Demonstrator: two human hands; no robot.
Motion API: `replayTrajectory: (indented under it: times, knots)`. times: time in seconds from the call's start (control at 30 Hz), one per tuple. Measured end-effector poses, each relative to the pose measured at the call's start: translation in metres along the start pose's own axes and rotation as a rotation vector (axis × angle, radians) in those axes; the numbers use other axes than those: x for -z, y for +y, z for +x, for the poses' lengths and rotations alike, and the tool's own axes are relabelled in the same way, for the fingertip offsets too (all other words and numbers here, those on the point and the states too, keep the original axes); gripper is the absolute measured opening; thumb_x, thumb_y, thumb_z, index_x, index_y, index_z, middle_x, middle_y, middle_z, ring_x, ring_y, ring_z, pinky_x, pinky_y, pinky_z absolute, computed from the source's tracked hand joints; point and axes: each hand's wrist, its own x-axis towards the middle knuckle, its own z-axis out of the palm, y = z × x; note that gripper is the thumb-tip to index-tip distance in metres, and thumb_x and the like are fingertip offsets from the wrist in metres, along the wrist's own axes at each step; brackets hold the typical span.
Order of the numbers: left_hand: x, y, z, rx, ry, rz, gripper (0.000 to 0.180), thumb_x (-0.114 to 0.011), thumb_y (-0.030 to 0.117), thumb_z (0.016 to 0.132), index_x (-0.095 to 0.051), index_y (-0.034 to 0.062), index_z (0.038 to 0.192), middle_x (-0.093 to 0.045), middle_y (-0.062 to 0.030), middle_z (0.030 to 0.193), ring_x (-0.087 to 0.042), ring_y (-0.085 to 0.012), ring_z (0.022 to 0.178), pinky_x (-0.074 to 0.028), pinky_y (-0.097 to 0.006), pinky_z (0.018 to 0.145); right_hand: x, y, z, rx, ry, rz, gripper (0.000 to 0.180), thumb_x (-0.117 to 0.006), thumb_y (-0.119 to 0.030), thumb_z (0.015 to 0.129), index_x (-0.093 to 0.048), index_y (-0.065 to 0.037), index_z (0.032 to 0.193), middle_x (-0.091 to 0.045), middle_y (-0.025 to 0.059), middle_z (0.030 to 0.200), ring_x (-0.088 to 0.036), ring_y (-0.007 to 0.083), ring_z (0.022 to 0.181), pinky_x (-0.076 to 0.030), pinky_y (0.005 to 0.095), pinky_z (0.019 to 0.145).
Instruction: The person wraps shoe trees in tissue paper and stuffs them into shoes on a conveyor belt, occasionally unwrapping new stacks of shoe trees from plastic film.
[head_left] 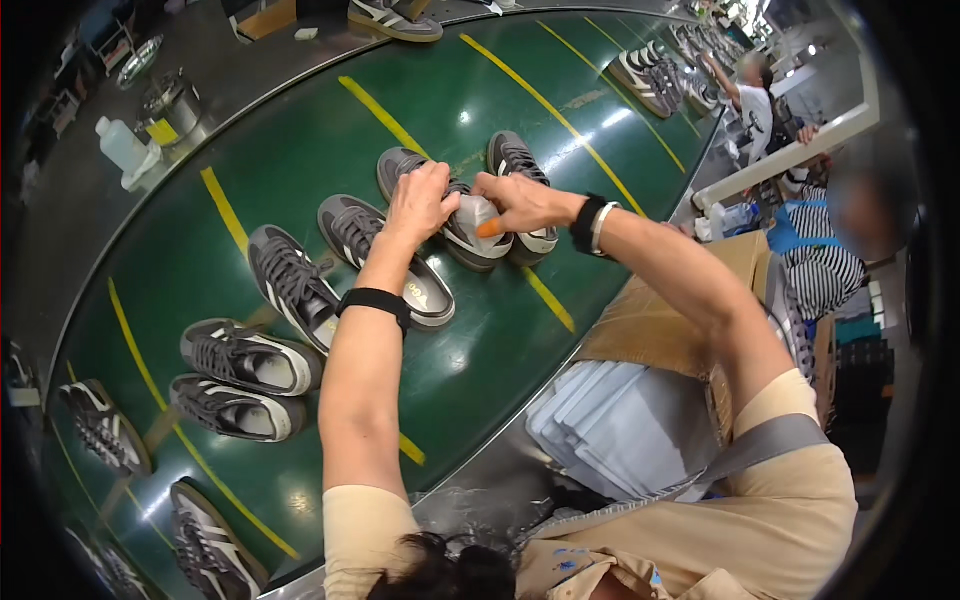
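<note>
Arms outstretched, left hand (420, 203) and right hand (517, 203) both grip a grey sneaker (462, 228).

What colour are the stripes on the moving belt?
Yellow stripes on a dark green belt, seen best in the head view.

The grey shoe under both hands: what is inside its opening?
A pale wad is pressed into the grey shoe by left hand and right hand; the interior is covered.
</note>
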Motion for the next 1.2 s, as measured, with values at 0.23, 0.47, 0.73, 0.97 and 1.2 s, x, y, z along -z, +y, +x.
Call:
replayTrajectory:
  times: [0.23, 0.47, 0.73, 0.97, 1.2]
  knots:
    - [0.029, 0.037, -0.050, -0.001, 0.130, 0.079, 0.030, -0.069, 0.012, 0.079, -0.053, 0.0035, 0.102, -0.056, -0.0160, 0.102, -0.059, -0.0360, 0.096, -0.049, -0.045, 0.080, -0.038, 0.013, 0.041, -0.085, 0.426, -0.621, 0.040, -0.073, -0.018, 0.073, -0.048, -0.005, 0.102, -0.065, 0.0158, 0.100, -0.064, 0.0327, 0.094, -0.043, 0.0446, 0.082]
    - [0.148, 0.068, -0.247, 0.384, 0.198, 0.459, 0.053, -0.075, 0.013, 0.073, -0.053, 0.0030, 0.120, -0.053, -0.0145, 0.128, -0.057, -0.0352, 0.109, -0.048, -0.043, 0.087, 0.007, -0.016, 0.036, 0.150, 0.304, -0.496, 0.048, -0.074, -0.019, 0.072, -0.048, -0.003, 0.108, -0.065, 0.0219, 0.088, -0.063, 0.0411, 0.087, -0.049, 0.0496, 0.076]
    - [0.140, 0.024, -0.303, 0.597, 0.013, 0.293, 0.037, -0.064, 0.006, 0.073, -0.059, 0.0050, 0.110, -0.055, -0.0175, 0.122, -0.061, -0.0423, 0.093, -0.050, -0.051, 0.077, -0.126, -0.168, 0.048, -0.321, 0.109, -0.190, 0.101, -0.073, -0.065, 0.069, -0.035, 0.012, 0.123, -0.063, 0.0318, 0.106, -0.064, 0.0447, 0.098, -0.049, 0.0441, 0.092]
    - [0.166, 0.020, -0.354, 0.572, 0.035, 0.403, 0.010, -0.062, 0.005, 0.064, -0.062, 0.0004, 0.073, -0.063, -0.0214, 0.080, -0.063, -0.0417, 0.076, -0.050, -0.049, 0.068, -0.184, -0.213, 0.066, -0.272, 0.330, -0.015, 0.082, -0.076, -0.015, 0.063, -0.030, 0.009, 0.126, -0.066, 0.0266, 0.088, -0.067, 0.0388, 0.083, -0.055, 0.0461, 0.073]
    - [0.258, 0.008, -0.503, 0.687, 0.057, 0.524, 0.017, -0.056, -0.006, 0.056, -0.053, 0.0017, 0.071, -0.056, -0.0162, 0.075, -0.057, -0.0416, 0.075, -0.043, -0.047, 0.064, -0.198, -0.306, 0.075, 0.337, 0.347, 0.335, 0.056, -0.070, -0.017, 0.070, -0.046, -0.001, 0.118, -0.066, 0.0179, 0.071, -0.065, 0.0387, 0.070, -0.050, 0.0478, 0.065]
